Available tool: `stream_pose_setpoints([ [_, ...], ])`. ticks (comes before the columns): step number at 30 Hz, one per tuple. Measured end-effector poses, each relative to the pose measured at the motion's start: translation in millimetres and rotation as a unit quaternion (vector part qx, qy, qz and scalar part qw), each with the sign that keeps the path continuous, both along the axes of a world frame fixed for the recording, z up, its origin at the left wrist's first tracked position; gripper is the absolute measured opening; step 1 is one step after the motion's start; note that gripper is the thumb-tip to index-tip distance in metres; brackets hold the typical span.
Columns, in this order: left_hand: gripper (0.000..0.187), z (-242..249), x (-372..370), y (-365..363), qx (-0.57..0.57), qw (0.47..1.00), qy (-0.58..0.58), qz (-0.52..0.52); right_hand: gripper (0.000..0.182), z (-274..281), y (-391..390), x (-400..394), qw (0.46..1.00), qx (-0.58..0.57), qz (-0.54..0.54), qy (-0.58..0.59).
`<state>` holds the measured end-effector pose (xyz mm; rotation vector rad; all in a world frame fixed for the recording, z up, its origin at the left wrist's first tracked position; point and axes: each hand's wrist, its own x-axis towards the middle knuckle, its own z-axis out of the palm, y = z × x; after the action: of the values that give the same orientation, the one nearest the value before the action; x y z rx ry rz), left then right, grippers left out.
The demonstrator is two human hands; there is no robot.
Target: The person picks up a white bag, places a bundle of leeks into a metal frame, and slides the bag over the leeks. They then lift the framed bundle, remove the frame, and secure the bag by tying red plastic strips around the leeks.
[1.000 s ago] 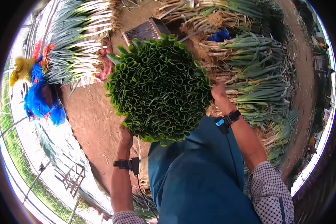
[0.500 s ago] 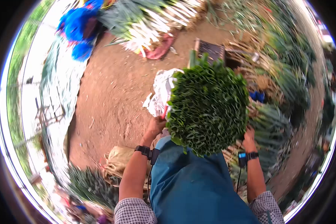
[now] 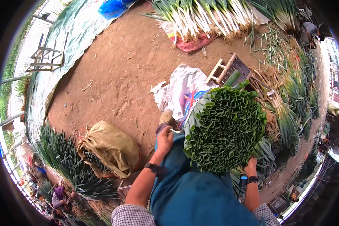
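A thick round bundle of leeks (image 3: 228, 130) stands in front of my legs, its trimmed green leaf ends facing up at me. My right hand (image 3: 249, 165) grips the bundle's lower right side, with its fingertips hidden behind the leaves. To the left of the bundle, my left hand (image 3: 165, 140) is closed, apart from the leaves. A thin whitish piece (image 3: 174, 130) shows at its fingers; I cannot make out what it is. Red and blue ties (image 3: 191, 100) lie at the bundle's upper left, over a crumpled white cloth (image 3: 179, 83).
A small wooden stool (image 3: 226, 67) stands beyond the bundle. More leeks (image 3: 211, 17) lie at the back and along the right side (image 3: 290, 90). A tan sack (image 3: 113, 147) rests at the left beside dark green leaves (image 3: 69, 162). A tarp (image 3: 69, 41) edges the dirt floor.
My view has shifted, so the bundle appears lower and further right. My left hand has drawn away from the bundle's left side, where it was by a red strip. The right hand stays at the bundle.
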<state>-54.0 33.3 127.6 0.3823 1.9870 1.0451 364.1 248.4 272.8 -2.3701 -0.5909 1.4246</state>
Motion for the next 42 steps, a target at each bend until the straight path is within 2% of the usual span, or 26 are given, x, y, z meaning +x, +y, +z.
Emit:
stream_pose_setpoints([
  [6, 0.066, 35.8, -1.9, 38.7, -0.092, 0.994, -0.043, -0.037, 0.04, -29.7, -10.1, 54.3, 1.0, -0.015, 0.026, -0.003],
  [7, 0.052, 28.9, -6.6, 41.2, -0.081, 0.993, -0.055, -0.068, 0.041, -31.5, -8.7, 59.0, 1.0, -0.017, 0.025, -0.007],
  [10, 0.034, 22.4, -36.1, 60.3, -0.102, 0.965, -0.143, -0.193, 0.041, -28.6, -10.4, 57.2, 0.999, -0.012, 0.051, 0.014],
  [11, 0.026, 14.8, -35.9, 58.4, -0.028, 0.98, -0.063, -0.186, 0.041, -28.7, -10.8, 56.8, 0.998, -0.01, 0.056, 0.021],
  [14, 0.024, 20.3, -50.1, 64.5, -0.02, 0.976, -0.14, -0.165, 0.04, -26.1, -11.4, 54.7, 0.998, -0.004, 0.063, 0.031],
  [15, 0.026, 31.3, -55.3, 66.2, -0.029, 0.984, -0.087, -0.155, 0.038, -27.3, -12.0, 55.2, 0.998, 0.002, 0.051, 0.029],
  [18, 0.031, 28.5, -66.0, 76.4, -0.058, 0.99, -0.122, -0.027, 0.033, -29.1, -11.5, 55.1, 0.999, 0.015, 0.025, 0.041],
  [19, 0.033, 5.9, -61.9, 71.3, -0.014, 0.993, -0.114, -0.015, 0.031, -28.7, -10.9, 53.4, 0.998, 0.017, 0.026, 0.049],
  [22, 0.029, -46.3, -41.0, 76.1, 0.057, 0.954, -0.289, 0.054, 0.027, -22.0, -8.6, 43.5, 0.996, 0.014, 0.056, 0.061],
  [23, 0.029, -9.5, -52.4, 91.6, 0.034, 0.945, -0.321, -0.047, 0.026, -17.2, -7.6, 38.2, 0.997, 0.007, 0.053, 0.047],
  [26, 0.034, -1.9, -51.7, 103.7, -0.011, 0.915, -0.369, -0.163, 0.024, -16.2, -6.4, 43.3, 0.998, -0.006, 0.048, 0.035],
  [27, 0.021, 2.5, -47.4, 104.9, -0.008, 0.93, -0.35, -0.111, 0.025, -17.1, -6.0, 45.4, 0.998, -0.008, 0.044, 0.036],
  [29, 0.02, 6.3, -46.0, 96.4, 0.029, 0.918, -0.396, 0.015, 0.025, -16.1, -5.8, 45.9, 0.999, -0.014, 0.03, 0.036],
  [31, 0.02, 13.6, -41.2, 89.2, 0.079, 0.884, -0.439, 0.141, 0.027, -14.2, -4.3, 44.4, 0.998, -0.023, 0.025, 0.046],
  [34, 0.022, 2.0, -29.1, 82.1, 0.174, 0.827, -0.498, 0.192, 0.027, -14.2, -3.8, 46.6, 0.998, -0.025, 0.034, 0.04],
  [37, 0.029, 0.0, -34.8, 91.4, 0.101, 0.838, -0.514, 0.154, 0.026, -18.6, -4.3, 55.9, 0.998, -0.027, 0.046, 0.031],
  [40, 0.037, 4.3, -61.7, 119.7, -0.019, 0.805, -0.587, 0.086, 0.027, -16.7, -3.3, 59.4, 0.994, -0.057, 0.089, 0.022],
  [41, 0.044, -3.0, -59.4, 131.8, -0.031, 0.805, -0.583, 0.105, 0.028, -17.2, -3.6, 62.2, 0.992, -0.062, 0.106, 0.024],
  [42, 0.046, -10.3, -63.3, 139.2, -0.056, 0.825, -0.558, 0.066, 0.028, -17.8, -3.8, 65.1, 0.99, -0.068, 0.123, 0.026],
])
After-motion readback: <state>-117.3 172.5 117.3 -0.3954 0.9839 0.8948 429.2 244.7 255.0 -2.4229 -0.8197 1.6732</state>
